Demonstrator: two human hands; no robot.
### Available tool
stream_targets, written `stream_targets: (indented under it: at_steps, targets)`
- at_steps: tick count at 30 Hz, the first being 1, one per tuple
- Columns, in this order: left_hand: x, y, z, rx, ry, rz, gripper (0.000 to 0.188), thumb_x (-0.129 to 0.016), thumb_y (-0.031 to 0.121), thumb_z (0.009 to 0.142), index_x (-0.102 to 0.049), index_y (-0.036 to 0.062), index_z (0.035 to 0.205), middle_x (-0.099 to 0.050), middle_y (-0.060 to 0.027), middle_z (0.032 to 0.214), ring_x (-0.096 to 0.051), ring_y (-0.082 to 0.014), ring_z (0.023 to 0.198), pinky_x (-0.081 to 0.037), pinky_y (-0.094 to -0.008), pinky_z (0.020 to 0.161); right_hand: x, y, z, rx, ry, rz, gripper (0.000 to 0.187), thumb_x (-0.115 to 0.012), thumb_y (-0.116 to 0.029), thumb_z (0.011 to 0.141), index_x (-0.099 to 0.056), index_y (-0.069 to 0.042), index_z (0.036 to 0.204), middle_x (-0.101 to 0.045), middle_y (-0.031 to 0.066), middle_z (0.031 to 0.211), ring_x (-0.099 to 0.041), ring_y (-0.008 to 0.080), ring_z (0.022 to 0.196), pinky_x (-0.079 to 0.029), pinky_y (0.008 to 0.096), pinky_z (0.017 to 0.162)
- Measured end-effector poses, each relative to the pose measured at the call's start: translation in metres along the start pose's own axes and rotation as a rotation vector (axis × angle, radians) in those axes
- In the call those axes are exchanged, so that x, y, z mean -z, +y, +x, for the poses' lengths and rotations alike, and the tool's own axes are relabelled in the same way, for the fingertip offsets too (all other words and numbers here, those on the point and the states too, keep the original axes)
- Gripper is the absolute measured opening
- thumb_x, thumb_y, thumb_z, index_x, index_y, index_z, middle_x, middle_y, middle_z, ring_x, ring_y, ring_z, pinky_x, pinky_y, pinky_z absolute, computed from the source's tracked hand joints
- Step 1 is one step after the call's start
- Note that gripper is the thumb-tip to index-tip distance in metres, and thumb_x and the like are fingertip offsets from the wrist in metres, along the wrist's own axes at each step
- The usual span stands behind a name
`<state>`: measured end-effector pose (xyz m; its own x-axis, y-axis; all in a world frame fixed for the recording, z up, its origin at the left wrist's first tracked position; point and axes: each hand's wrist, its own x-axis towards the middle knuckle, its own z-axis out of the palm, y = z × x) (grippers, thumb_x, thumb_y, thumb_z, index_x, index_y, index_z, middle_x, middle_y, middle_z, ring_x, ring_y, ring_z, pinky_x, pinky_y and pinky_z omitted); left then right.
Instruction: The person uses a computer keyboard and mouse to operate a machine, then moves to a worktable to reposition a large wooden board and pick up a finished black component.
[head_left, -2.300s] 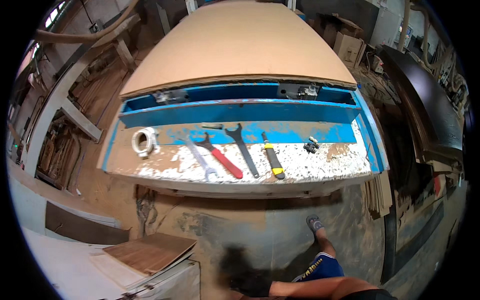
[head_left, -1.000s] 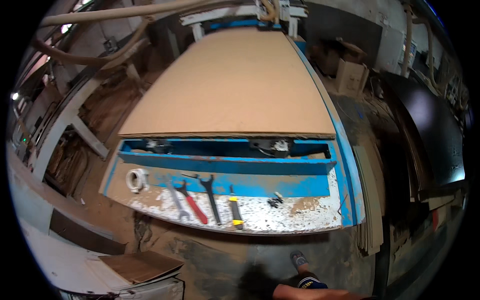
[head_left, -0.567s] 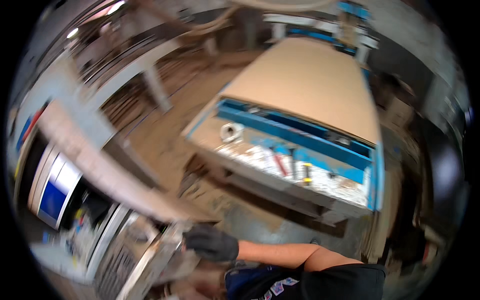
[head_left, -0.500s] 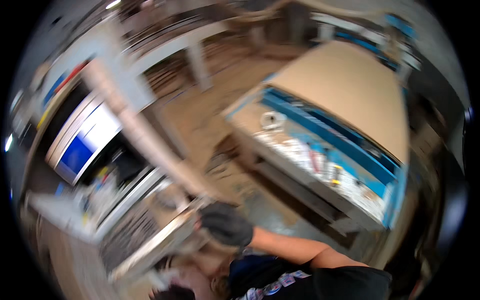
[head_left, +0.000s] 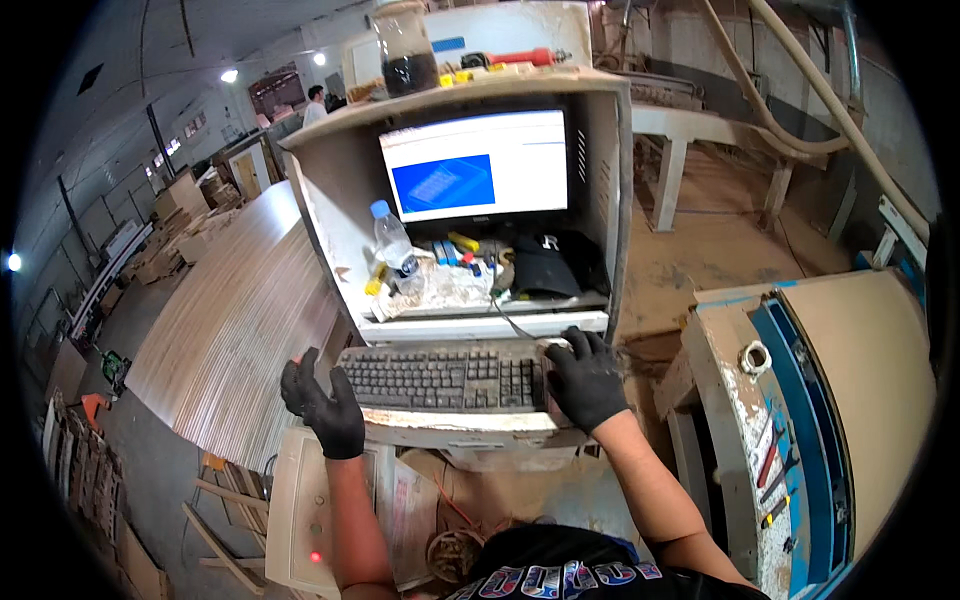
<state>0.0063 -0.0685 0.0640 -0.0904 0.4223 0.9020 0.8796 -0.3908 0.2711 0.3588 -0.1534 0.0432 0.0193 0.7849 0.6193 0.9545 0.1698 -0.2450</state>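
Black plastic, greyed with dust, made up the keyboard [head_left: 440,378], which lay between two gloved hands. The left hand [head_left: 325,400] held nothing visible, its fingers spread beside the keyboard's left end; the right hand [head_left: 585,378] bent its fingers over the right end, and whether they gripped anything beneath could not be told. Half a second earlier the view had been blurred and swung toward the blue machine bed [head_left: 815,470]; now both hands flanked the keys, so attention seemed to have shifted to the keyboard and the lit monitor [head_left: 475,165].

Under the fingers, the tray [head_left: 450,420] showed a pale, worn front edge. Beyond the fingertips, inside a cabinet [head_left: 600,160], stood a clear bottle [head_left: 395,245] beside a black cap [head_left: 555,265] and small clutter. Left of the left fingers lay stacked boards [head_left: 230,310]. Well to the right of the right fingers, the bed bore a tan panel [head_left: 880,380], with a white ring [head_left: 755,357] and hand tools [head_left: 767,465] along its ledge. Sawdust coated the floor [head_left: 690,275] behind.
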Motion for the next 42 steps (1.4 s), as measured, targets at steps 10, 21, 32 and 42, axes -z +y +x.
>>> stream_targets:
  at_steps: [10, 21, 32, 42]
  targets:
    - [-0.074, -0.041, -0.003, 0.142, -0.188, 0.086, 0.047, -0.058, 0.036, 0.097, -0.054, 0.0083, 0.134, -0.046, -0.0204, 0.137, -0.039, -0.0400, 0.131, -0.028, -0.0542, 0.109, -0.019, 0.041, -0.008, -0.152, -0.024, -0.020, 0.031, -0.072, -0.024, 0.081, -0.066, -0.017, 0.111, -0.057, 0.0176, 0.127, -0.053, 0.0420, 0.117, -0.045, 0.0521, 0.098]
    - [-0.090, -0.060, -0.021, 0.216, -0.370, 0.230, 0.057, -0.053, 0.048, 0.098, -0.049, 0.0105, 0.140, -0.039, -0.0234, 0.148, -0.032, -0.0404, 0.140, -0.026, -0.0552, 0.112, -0.018, 0.040, -0.013, -0.173, -0.077, 0.046, 0.033, -0.072, -0.024, 0.078, -0.063, -0.014, 0.108, -0.056, 0.0211, 0.123, -0.054, 0.0446, 0.114, -0.046, 0.0528, 0.097]
    - [-0.138, -0.234, -0.031, -0.021, -0.137, 0.087, 0.037, -0.061, 0.030, 0.100, -0.064, 0.0026, 0.125, -0.061, -0.0177, 0.127, -0.053, -0.0351, 0.118, -0.039, -0.0453, 0.107, -0.048, 0.033, 0.003, -0.200, -0.247, 0.175, 0.025, -0.069, -0.020, 0.075, -0.065, -0.007, 0.096, -0.059, 0.0241, 0.114, -0.059, 0.0443, 0.101, -0.050, 0.0516, 0.087]
    - [-0.122, -0.110, -0.011, 0.091, -0.255, 0.190, 0.051, -0.055, 0.060, 0.096, -0.070, 0.0159, 0.117, -0.060, -0.0239, 0.121, -0.053, -0.0405, 0.118, -0.046, -0.0543, 0.096, -0.030, 0.046, -0.014, -0.326, -0.177, 0.117, 0.038, -0.070, -0.021, 0.078, -0.069, -0.009, 0.114, -0.052, 0.0220, 0.130, -0.054, 0.0414, 0.117, -0.045, 0.0478, 0.098]
